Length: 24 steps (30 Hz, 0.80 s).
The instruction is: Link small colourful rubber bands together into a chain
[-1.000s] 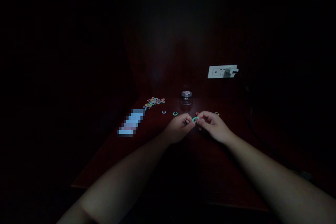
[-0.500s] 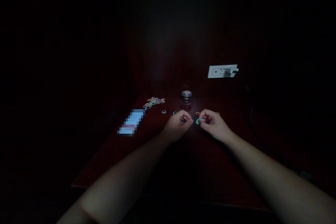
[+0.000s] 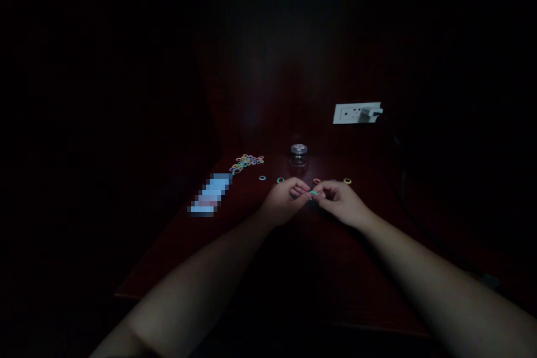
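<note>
One green hair tie (image 3: pixel 314 193), held above the tabletop (image 3: pixel 180 249), pinched at its two sides by left hand (image 3: pixel 285 201) and right hand (image 3: pixel 344 201), thumb and fingers of each closed narrow on it. Behind the hands, a spaced row: blue hair tie (image 3: pixel 262 179), second green hair tie (image 3: pixel 277 180), partly covered by the left hand, orange hair tie (image 3: pixel 317 183), yellow hair tie (image 3: pixel 347 183). Far left: mixed pile of hair ties (image 3: pixel 246 161); nearer, one phone-like slab (image 3: pixel 212 196), pixelated, screen unreadable. Beyond the row: clear lidded jar (image 3: pixel 298 156), pinkish lid marking too small to read. On the wall: white socket plate (image 3: pixel 346 114) with plug (image 3: pixel 370 113) and dark cord (image 3: pixel 394 135).
</note>
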### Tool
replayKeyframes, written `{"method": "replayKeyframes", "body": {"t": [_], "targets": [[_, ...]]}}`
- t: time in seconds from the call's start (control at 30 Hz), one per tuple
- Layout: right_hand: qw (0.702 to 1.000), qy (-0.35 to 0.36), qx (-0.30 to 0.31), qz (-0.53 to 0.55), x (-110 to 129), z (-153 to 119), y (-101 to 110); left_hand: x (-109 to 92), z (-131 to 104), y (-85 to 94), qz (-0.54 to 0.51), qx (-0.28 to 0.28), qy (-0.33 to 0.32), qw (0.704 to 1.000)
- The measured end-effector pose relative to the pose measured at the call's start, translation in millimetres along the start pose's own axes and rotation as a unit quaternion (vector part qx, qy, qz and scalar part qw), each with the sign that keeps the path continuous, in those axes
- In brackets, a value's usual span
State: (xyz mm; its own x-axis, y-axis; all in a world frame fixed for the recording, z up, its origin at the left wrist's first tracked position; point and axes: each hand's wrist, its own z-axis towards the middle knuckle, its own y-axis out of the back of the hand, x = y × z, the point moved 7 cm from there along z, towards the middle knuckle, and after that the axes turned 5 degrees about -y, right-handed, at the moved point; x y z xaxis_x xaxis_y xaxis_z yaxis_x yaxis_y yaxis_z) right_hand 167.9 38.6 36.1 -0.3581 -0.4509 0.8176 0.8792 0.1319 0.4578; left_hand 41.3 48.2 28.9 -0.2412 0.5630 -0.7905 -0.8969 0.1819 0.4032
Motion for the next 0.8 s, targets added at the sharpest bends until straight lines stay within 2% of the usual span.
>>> {"method": "replayKeyframes", "body": {"t": [0.37,0.57,0.8], "targets": [[1.000,0.012,-0.005,-0.011,-2.5,0.7,1.5,1.5,-0.7,1.4,0.006,0.003,-0.003,1.000],[1.000,-0.003,0.021,-0.017,-4.2,-0.3,-2.9,0.5,0.0,0.7,0.002,0.008,-0.003,1.000],[0.999,0.008,0.006,-0.031,-3.7,0.0,0.1,-3.3,0.0,3.2,0.031,0.014,-0.014,0.999]]}}
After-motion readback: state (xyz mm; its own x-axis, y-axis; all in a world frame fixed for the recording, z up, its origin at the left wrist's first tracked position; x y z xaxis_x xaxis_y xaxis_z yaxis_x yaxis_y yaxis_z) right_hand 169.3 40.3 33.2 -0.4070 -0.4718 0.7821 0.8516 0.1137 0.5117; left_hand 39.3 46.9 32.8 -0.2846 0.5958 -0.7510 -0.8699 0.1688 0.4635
